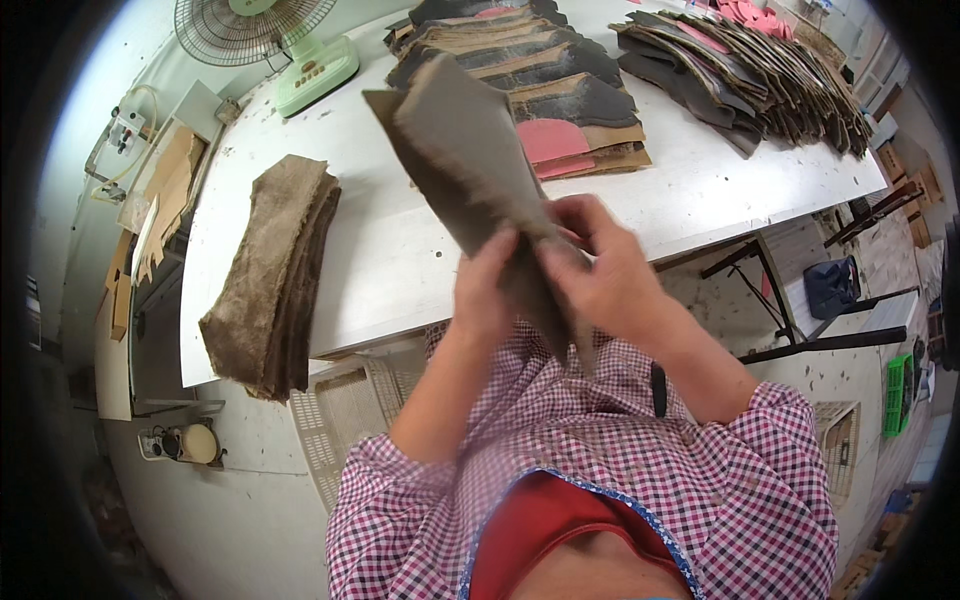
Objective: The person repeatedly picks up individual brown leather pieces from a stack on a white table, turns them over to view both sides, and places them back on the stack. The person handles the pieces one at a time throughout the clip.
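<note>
Two hands [612, 268] — three large stacks [262, 262] — one fan [318, 76].

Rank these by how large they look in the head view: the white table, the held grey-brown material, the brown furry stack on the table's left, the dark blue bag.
1. White table
2. Held grey-brown material and brown furry stack: too close to rank; hands partly cover the material.
3. Dark blue bag

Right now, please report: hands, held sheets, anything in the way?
Left hand, right hand: both gripping grey fuzzy-edged sheets. Sheets up off white table. Brown furry stack leftward, apart; no obstruction seen.
</note>
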Available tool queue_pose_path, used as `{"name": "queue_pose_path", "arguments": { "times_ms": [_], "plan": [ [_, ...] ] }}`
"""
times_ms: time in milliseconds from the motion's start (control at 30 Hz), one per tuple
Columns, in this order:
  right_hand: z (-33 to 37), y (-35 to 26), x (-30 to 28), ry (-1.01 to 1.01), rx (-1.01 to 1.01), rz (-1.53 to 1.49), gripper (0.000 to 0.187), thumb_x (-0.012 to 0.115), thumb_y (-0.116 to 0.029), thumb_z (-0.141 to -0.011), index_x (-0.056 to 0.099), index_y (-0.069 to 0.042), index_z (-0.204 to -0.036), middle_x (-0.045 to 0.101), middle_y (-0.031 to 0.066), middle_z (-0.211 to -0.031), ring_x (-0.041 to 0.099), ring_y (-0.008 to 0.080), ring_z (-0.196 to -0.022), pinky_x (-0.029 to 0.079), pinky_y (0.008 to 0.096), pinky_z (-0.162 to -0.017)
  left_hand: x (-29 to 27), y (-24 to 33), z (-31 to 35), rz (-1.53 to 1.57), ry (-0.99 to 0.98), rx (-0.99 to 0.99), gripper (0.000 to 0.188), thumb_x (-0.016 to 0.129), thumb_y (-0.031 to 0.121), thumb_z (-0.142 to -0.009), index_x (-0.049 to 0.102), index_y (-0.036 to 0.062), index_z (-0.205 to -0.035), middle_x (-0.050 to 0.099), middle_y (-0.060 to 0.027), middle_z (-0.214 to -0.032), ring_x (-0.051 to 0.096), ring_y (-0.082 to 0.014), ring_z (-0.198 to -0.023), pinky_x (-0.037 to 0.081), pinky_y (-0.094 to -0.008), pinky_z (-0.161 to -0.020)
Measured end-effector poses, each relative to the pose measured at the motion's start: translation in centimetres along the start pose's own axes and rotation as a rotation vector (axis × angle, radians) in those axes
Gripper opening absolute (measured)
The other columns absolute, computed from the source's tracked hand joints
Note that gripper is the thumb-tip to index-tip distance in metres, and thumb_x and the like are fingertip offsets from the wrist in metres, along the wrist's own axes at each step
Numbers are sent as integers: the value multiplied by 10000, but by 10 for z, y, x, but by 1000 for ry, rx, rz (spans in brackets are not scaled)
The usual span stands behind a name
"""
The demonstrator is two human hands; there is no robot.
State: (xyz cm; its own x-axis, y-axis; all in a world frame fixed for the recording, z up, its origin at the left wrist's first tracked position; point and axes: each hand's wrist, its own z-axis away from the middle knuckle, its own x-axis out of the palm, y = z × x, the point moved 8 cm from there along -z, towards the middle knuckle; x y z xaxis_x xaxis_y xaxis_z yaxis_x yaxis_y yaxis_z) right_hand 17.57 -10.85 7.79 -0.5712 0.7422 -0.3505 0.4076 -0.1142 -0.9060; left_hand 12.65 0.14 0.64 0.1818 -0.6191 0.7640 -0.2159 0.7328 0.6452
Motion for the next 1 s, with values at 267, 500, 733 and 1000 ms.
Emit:
{"name": "queue_pose_path", "arguments": {
  "times_ms": [267, 500, 733, 1000],
  "plan": [
    [1, 67, -48, 99, 314, -404, 242, 608, -137, -923, 655, 85, -1009, 690, 67, -880, 606, 89, -746, 509, 238, -692, -26, 30, 38, -55, 34, -238, 472, 484, 164, -867, 492, -97, -1260, 570, -217, -1241, 578, -327, -1125, 467, -433, -984],
    [-4, 87, 8, -31, 216, -194, 262, 604, -206, -939, 660, 27, -1047, 690, 43, -880, 587, 98, -781, 499, 283, -716, -8, 13, 56, 307, -82, -153, 568, 484, 140, -791, 426, -84, -1309, 561, -208, -1244, 582, -327, -1104, 465, -425, -977],
    [-6, 111, 26, -158, 417, -341, 246, 630, -147, -917, 648, 38, -1079, 676, 37, -959, 605, 92, -856, 518, 262, -763, -1, 9, 56, 90, -8, -167, 560, 483, 177, -797, 449, -92, -1286, 567, -193, -1234, 576, -315, -1108, 458, -414, -979],
    [16, -16, -42, 226, -210, 393, 188, 661, -109, -848, 627, -6, -1001, 623, 120, -886, 640, 265, -731, 521, 338, -679, -3, 4, 53, -28, 27, -88, 535, 466, 189, -811, 470, -95, -1264, 562, -195, -1241, 579, -311, -1093, 450, -396, -970]
  ]
}}
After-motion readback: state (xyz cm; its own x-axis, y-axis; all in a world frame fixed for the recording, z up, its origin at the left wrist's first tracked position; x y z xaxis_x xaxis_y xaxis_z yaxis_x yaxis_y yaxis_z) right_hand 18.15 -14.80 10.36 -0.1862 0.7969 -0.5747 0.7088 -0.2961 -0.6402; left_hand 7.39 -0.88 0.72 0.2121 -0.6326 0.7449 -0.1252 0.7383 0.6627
